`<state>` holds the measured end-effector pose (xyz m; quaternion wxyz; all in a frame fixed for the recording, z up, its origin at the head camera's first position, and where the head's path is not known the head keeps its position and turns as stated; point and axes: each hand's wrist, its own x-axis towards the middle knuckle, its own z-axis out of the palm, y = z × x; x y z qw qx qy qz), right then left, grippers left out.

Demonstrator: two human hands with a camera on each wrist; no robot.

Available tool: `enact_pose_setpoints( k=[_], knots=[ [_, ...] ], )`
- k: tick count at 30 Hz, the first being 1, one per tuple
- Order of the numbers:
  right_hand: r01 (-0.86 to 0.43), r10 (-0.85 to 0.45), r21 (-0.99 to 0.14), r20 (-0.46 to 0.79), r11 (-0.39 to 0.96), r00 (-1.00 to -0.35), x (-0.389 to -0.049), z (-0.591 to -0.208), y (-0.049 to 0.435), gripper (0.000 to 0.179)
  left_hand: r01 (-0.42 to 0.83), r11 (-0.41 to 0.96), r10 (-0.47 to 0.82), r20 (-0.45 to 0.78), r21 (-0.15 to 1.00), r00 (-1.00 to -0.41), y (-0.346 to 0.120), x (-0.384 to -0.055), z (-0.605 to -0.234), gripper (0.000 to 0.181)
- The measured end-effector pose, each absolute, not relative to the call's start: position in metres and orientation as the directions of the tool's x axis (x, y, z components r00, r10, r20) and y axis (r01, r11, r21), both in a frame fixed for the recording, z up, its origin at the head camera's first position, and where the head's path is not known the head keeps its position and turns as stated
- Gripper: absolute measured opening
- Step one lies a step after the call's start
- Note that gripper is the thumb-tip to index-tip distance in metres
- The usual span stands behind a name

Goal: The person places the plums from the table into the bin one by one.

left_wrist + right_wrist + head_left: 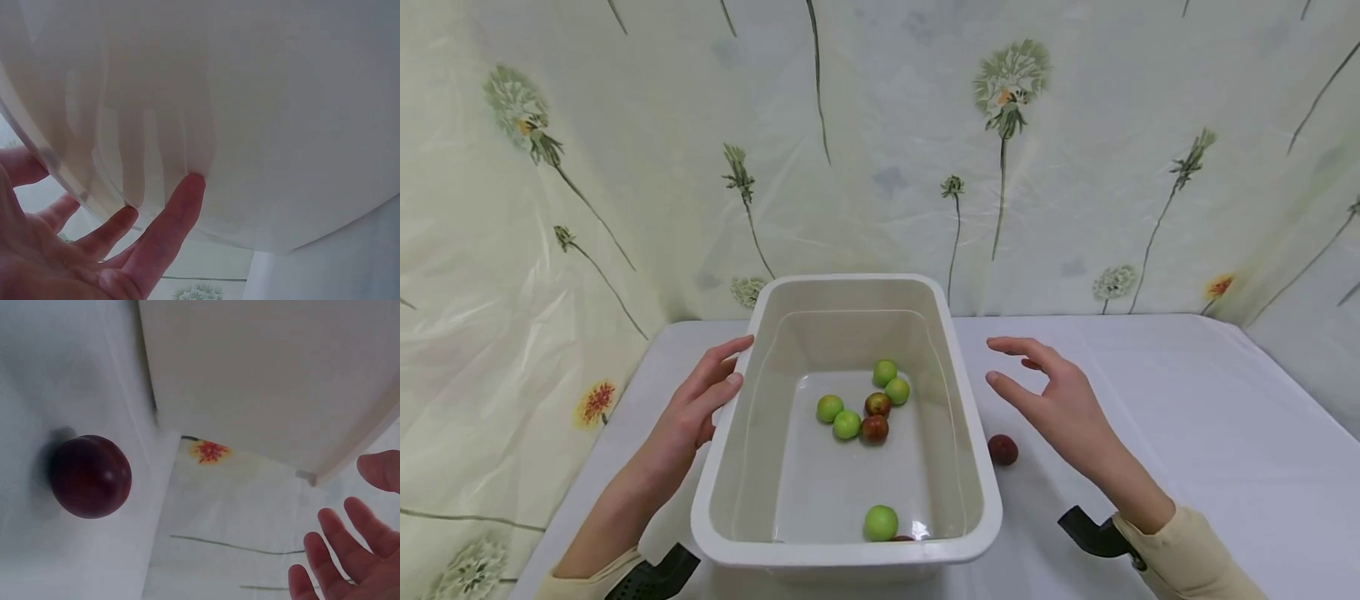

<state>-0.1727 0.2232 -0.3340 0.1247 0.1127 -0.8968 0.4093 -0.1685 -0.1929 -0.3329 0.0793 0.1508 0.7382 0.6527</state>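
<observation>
A deep off-white plastic tub point(846, 287) stands on the table, several small round green fruits point(847, 425) and reddish-brown ones point(875, 429) lying on its floor. My left hand point(688, 400) is at the tub's left side, fingertips touching the rim and outer wall. Its fingers are nearly straight in the left wrist view, against the wall point(281, 125). To the right of the tub my right hand point(1060, 404) hovers with spread fingers and holds nothing. Below it, a dark red plum point(1003, 450) lies on the table close to the tub; the right wrist view shows this plum point(90, 477) too.
A white cloth covers the table point(1210, 433). Behind and to the sides hangs a pale curtain point(887, 150) printed with dandelions. Another reddish fruit point(902, 538) is mostly hidden behind the tub's near rim, beside a green fruit point(881, 523).
</observation>
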Motion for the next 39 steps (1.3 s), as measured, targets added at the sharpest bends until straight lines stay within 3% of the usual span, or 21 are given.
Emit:
enact_pose_setpoints(
  k=[30,39],
  knots=[
    [-0.093,-0.089,-0.721,0.043,0.687,-0.995,-0.163,-0.38,0.235,0.049,0.139,0.108,0.306,0.1,0.984,-0.947,-0.192,-0.171,-0.334,0.047],
    [-0.197,-0.222,-0.703,0.057,0.684,-0.973,-0.168,-0.387,0.241,0.038,0.142,0.107,0.315,0.102,0.984,-0.944,-0.192,-0.17,-0.338,0.047]
  ],
)
